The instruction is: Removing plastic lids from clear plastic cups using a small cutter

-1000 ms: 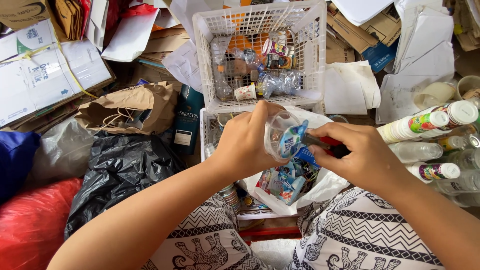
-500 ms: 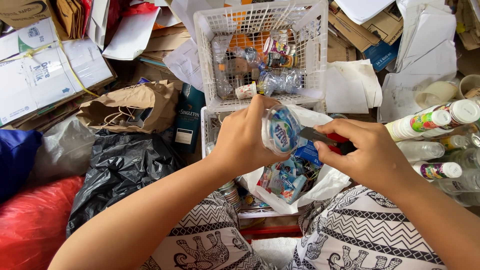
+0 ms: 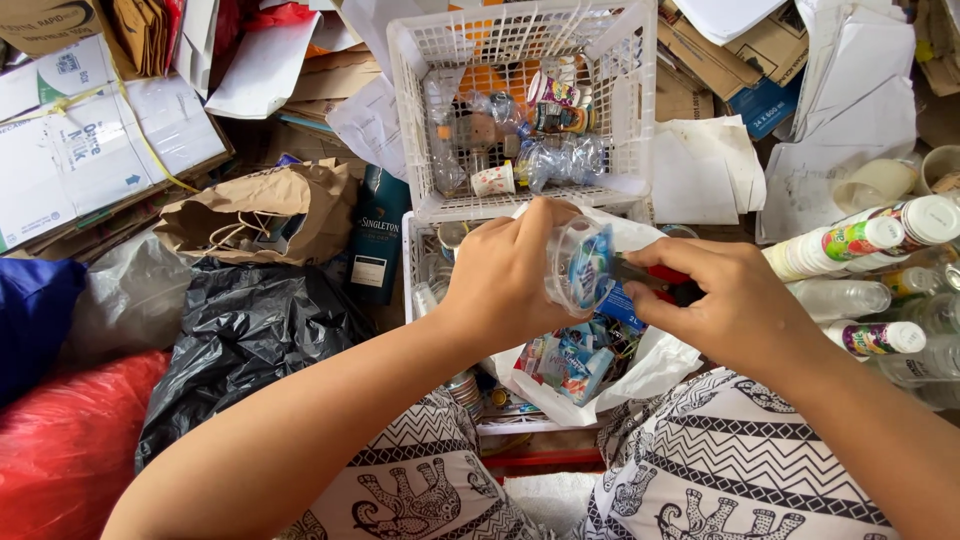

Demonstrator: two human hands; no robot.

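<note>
Heaps of cardboard (image 3: 90, 150), bags (image 3: 255, 335), white baskets (image 3: 520, 110).

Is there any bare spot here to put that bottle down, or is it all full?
Hardly any. The black bag and red bag at the left offer soft tops. Ahead, the upper crate is part full. Bottles crowd the right. The left hand and right hand work over a scrap-filled white bag.
</note>
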